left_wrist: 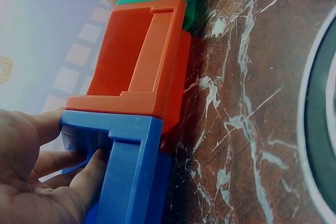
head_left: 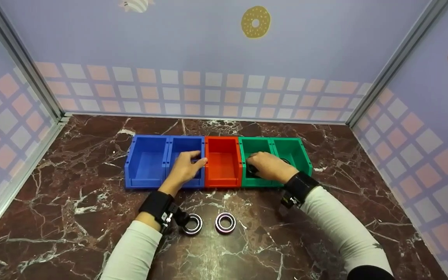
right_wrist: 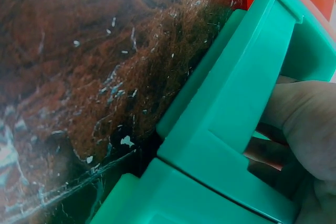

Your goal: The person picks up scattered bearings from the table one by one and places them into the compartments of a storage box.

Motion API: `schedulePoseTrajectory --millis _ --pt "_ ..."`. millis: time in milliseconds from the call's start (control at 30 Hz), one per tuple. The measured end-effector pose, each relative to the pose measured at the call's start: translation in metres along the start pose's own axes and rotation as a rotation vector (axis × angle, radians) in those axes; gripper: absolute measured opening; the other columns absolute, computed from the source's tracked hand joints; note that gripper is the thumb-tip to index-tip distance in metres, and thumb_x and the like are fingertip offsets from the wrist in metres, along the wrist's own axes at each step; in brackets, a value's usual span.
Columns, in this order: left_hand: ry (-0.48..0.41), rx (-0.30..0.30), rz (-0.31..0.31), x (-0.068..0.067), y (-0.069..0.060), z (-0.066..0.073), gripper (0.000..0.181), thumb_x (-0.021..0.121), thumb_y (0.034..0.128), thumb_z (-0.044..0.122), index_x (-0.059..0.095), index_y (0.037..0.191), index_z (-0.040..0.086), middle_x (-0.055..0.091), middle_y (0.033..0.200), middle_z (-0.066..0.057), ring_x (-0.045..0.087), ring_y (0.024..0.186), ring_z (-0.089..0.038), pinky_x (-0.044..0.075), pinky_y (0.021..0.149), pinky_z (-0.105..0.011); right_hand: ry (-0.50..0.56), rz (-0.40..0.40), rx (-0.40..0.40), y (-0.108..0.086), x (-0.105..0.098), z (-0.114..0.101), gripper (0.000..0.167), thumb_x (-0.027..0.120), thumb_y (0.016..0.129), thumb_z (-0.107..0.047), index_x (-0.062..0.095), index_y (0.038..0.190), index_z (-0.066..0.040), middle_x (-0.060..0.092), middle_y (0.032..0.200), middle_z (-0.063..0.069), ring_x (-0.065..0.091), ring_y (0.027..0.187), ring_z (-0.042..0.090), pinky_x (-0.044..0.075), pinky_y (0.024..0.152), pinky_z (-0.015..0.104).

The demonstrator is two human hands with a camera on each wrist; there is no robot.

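Observation:
My left hand [head_left: 185, 168] reaches into the right-hand blue bin [head_left: 175, 144], its thumb against the wall beside the red bin [head_left: 223, 165]. In the left wrist view, its fingers [left_wrist: 93, 174] bend loosely down inside, with nothing visible between them. My right hand [head_left: 270, 165] reaches into the left-hand green bin [head_left: 256, 143], fingers pointing down. A black, rounded thing [head_left: 251, 170] shows beneath those fingers; the bin wall and hand hide whether they grip it. Two silver ring bearings, a left one [head_left: 193, 224] and a right one [head_left: 225, 223], lie on the table before the bins.
Another blue bin [head_left: 148, 165] stands at the row's left end, and another green bin [head_left: 292, 149] at the right, with a dark curved edge showing beside my wrist. The marbled table [head_left: 255, 241] is bounded by patterned walls [head_left: 193, 46] at back and sides.

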State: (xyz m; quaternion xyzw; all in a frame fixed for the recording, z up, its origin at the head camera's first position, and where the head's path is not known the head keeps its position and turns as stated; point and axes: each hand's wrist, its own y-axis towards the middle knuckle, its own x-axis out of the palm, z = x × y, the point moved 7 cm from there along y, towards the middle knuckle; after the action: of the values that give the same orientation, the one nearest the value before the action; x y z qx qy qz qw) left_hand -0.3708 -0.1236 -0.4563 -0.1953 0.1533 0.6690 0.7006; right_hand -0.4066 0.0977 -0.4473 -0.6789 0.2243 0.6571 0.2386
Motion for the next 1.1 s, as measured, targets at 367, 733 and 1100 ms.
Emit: schedulePoseTrajectory --millis 367,733,1100 --pt "0.004 -0.002 -0.004 0.0 0.002 -0.002 0.056 0.059 0.0995 0.024 0.044 0.145 -0.005 0.044 0.152 -0.022 0.037 0.145 -0.034 0.032 0.121 -0.045 0.063 0.067 -0.044 -0.008 -0.012 -0.003 0.015 0.073 0.08 0.003 0.065 0.09 -0.006 0.067 0.093 0.007 0.061 0.082 0.022 0.052 0.071 0.039" --pt "0.003 0.01 0.003 -0.001 0.001 0.0 0.055 0.06 0.099 0.024 0.046 0.144 -0.005 0.045 0.15 -0.023 0.039 0.144 -0.034 0.033 0.12 -0.045 0.048 0.113 0.006 -0.027 -0.039 -0.013 0.033 0.078 0.082 -0.008 0.073 0.114 -0.01 0.071 0.118 0.008 0.066 0.111 0.026 0.058 0.092 0.042" --pt "-0.004 -0.001 -0.009 0.0 0.001 -0.001 0.056 0.059 0.0996 0.024 0.044 0.145 -0.005 0.044 0.151 -0.022 0.039 0.144 -0.034 0.034 0.12 -0.046 -0.031 0.205 -0.108 -0.052 -0.059 -0.058 0.034 0.08 0.082 -0.024 0.072 0.115 -0.017 0.071 0.115 0.002 0.068 0.104 0.02 0.061 0.083 0.039"
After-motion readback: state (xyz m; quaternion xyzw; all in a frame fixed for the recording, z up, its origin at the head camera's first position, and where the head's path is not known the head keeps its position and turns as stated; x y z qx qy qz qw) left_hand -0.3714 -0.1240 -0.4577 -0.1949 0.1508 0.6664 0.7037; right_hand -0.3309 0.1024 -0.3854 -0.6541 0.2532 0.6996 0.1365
